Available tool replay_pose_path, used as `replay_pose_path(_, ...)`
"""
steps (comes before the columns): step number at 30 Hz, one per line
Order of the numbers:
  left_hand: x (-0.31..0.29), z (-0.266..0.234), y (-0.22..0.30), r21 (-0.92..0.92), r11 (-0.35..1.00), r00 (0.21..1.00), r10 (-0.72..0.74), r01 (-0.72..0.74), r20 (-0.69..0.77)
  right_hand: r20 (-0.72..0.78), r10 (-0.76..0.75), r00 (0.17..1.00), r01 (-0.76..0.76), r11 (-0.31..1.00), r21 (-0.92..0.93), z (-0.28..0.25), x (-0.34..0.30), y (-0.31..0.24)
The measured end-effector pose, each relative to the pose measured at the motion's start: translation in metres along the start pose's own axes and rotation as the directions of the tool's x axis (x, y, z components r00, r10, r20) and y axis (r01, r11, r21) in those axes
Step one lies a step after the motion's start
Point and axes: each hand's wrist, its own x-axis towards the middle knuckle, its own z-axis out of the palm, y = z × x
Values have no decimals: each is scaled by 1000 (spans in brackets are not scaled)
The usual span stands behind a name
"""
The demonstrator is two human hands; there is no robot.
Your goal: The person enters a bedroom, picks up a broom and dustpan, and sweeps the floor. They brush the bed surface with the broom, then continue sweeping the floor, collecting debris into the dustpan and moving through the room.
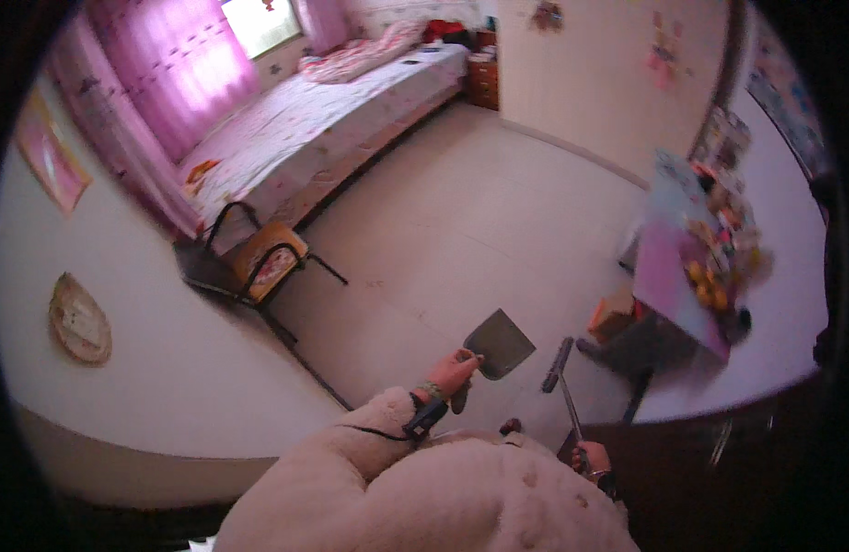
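Note:
A flat grey dustpan (501, 346) is in my left hand (455, 370), whose fingers are wrapped round its handle end. The pan stretches out ahead of the hand, over the pale floor (424, 239). Low on the right, my right hand (592, 456) grips the thin stick of a broom (559, 366). Its narrow dark bristle head points away from me, to the right of the dustpan and apart from it. Whether the bristles touch the floor I cannot tell. Both forearms wear fluffy pale sleeves, with dark bands at the wrists.
A chair (270, 262) with black metal arms stands at the left by the bed (323, 138). On the right is a cluttered pink table (668, 276) with an orange-brown box (614, 315) beside it. A wooden drawer unit (483, 83) stands beyond the bed.

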Motion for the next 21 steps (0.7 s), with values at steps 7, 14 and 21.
replay_pose_path(7,81,18,34,-45,998,999,35,-36,-18,55,-15,998,21,993,-117,37,74,-140)
replay_pose_path(14,210,10,78,40,999,1000,-4,4,2,91,57,994,-54,998,-37,90,113,-241)
replay_pose_path(21,338,21,118,242,945,967,181,-221,178,63,79,995,-75,995,-66,155,116,-325)
